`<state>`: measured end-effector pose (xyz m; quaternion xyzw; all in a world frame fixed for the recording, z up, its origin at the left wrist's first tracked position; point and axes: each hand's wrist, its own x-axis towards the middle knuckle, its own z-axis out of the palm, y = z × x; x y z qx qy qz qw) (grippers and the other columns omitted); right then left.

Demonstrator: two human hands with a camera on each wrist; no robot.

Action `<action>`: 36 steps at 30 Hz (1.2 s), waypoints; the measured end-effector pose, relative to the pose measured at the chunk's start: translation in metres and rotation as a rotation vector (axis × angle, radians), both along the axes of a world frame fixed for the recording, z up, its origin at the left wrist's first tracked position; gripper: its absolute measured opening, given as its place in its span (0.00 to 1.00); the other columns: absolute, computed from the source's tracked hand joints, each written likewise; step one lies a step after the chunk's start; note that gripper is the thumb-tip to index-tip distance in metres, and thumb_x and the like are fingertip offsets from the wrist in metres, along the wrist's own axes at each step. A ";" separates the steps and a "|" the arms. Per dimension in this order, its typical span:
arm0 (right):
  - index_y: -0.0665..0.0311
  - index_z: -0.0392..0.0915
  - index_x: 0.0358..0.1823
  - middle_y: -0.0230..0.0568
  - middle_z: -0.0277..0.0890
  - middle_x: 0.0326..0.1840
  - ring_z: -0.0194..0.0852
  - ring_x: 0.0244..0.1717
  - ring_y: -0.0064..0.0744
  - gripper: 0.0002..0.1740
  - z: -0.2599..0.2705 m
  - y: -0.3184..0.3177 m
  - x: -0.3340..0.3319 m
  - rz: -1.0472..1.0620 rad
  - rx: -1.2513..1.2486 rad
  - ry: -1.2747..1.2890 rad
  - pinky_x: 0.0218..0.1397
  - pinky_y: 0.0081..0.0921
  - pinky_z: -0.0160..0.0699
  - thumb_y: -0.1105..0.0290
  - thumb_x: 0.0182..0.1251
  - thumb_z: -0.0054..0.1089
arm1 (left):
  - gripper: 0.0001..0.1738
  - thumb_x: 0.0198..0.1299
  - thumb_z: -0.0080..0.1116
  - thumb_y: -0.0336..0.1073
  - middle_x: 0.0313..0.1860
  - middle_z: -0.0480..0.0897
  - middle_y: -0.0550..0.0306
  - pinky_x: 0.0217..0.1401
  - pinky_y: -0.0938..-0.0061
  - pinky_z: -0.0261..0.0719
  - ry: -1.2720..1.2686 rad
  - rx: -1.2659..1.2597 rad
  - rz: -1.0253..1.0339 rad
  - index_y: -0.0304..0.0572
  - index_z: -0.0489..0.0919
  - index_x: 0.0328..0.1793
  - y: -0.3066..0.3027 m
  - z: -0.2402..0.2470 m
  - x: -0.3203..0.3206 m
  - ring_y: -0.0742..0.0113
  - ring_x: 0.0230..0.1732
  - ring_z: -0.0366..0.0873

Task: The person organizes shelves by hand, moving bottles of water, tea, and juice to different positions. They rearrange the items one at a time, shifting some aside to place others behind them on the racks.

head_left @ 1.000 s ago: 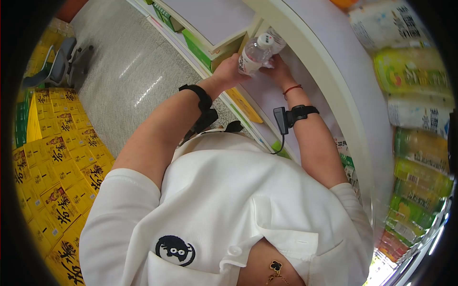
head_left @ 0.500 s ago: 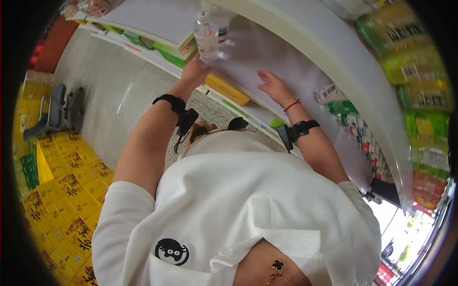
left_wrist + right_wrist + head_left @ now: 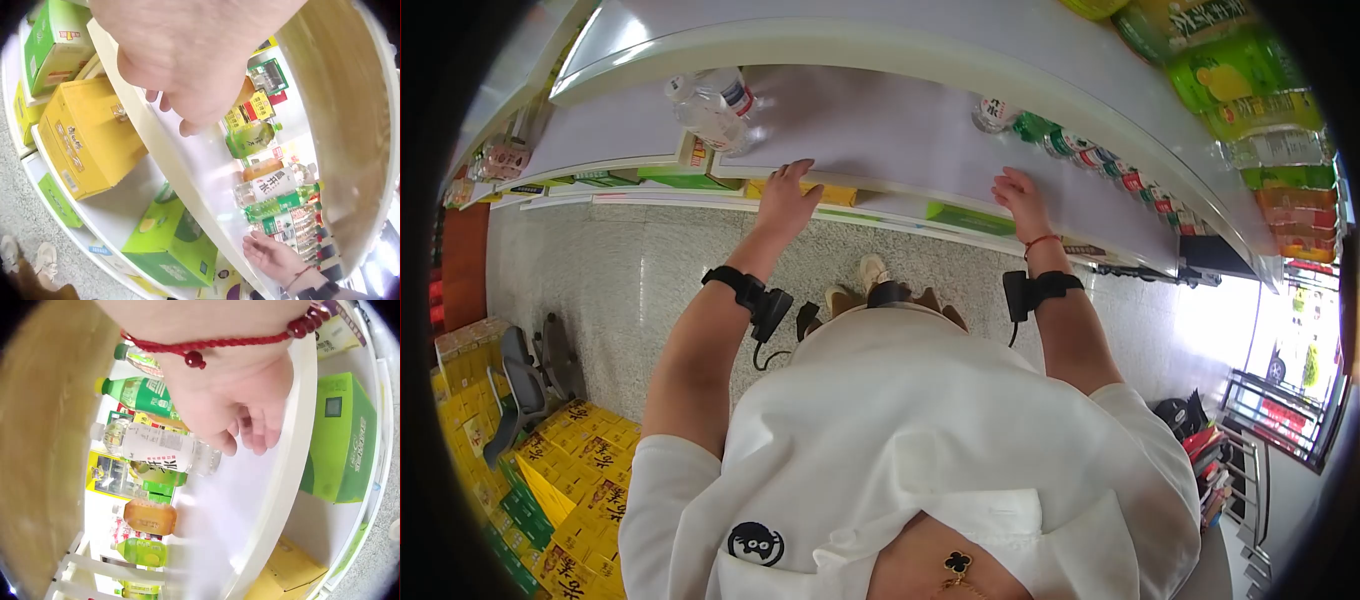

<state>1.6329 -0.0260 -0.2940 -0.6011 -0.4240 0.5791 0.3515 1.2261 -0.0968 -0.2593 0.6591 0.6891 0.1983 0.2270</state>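
Note:
Two clear bottles (image 3: 710,115) stand side by side on the white shelf (image 3: 850,130), left of my left hand (image 3: 788,205). That hand is at the shelf's front edge, fingers loosely spread, holding nothing. Farther right, my right hand (image 3: 1024,203) is over the same edge, empty, with its fingers slightly bent. In the right wrist view a clear bottle with a white label (image 3: 159,447) lies beyond the thumb of my right hand (image 3: 231,400). The left wrist view shows my left hand (image 3: 187,69) from close up, with nothing in its grasp.
A row of bottles (image 3: 1100,160) lines the shelf's right part. Below are a yellow carton (image 3: 94,137) and a green carton (image 3: 172,244). An upper shelf (image 3: 880,55) curves overhead. Stacked yellow boxes (image 3: 580,480) and a chair (image 3: 522,375) are on the left.
The bottle has been set down beside another, and both hands have let go of it. My left hand has moved away from the bottles, and the view has turned along the shelf.

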 end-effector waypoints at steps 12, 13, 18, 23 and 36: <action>0.69 0.60 0.70 0.53 0.67 0.68 0.70 0.65 0.46 0.41 0.026 0.046 0.049 -0.012 0.436 -0.468 0.62 0.36 0.73 0.60 0.59 0.68 | 0.47 0.51 0.69 0.47 0.68 0.68 0.38 0.70 0.60 0.67 -0.151 -0.038 -0.121 0.39 0.60 0.74 0.070 0.040 0.151 0.45 0.69 0.66; 0.68 0.62 0.69 0.53 0.68 0.67 0.70 0.64 0.47 0.40 0.026 0.050 0.052 0.026 0.413 -0.487 0.62 0.36 0.73 0.59 0.59 0.68 | 0.47 0.51 0.69 0.47 0.68 0.68 0.38 0.70 0.60 0.67 -0.143 -0.026 -0.107 0.39 0.60 0.74 0.083 0.038 0.164 0.45 0.69 0.66; 0.69 0.64 0.67 0.55 0.68 0.66 0.67 0.68 0.46 0.34 0.058 0.059 0.065 0.315 0.393 -0.535 0.63 0.33 0.71 0.63 0.63 0.65 | 0.40 0.50 0.70 0.48 0.65 0.73 0.42 0.67 0.61 0.70 -0.187 0.056 -0.108 0.42 0.68 0.68 0.139 0.031 0.229 0.47 0.66 0.70; 0.67 0.76 0.55 0.48 0.79 0.51 0.76 0.50 0.43 0.22 0.041 0.073 0.072 0.366 0.515 -0.548 0.56 0.35 0.73 0.65 0.61 0.65 | 0.31 0.49 0.71 0.45 0.57 0.79 0.44 0.61 0.62 0.74 -0.188 0.140 -0.133 0.43 0.76 0.59 0.164 0.034 0.251 0.49 0.61 0.74; 0.68 0.76 0.56 0.49 0.78 0.54 0.76 0.56 0.42 0.21 -0.009 0.095 0.075 0.378 0.654 -0.566 0.57 0.32 0.72 0.67 0.62 0.63 | 0.32 0.47 0.72 0.45 0.54 0.80 0.43 0.59 0.61 0.75 -0.335 0.216 0.152 0.41 0.76 0.58 0.155 -0.006 0.228 0.48 0.60 0.75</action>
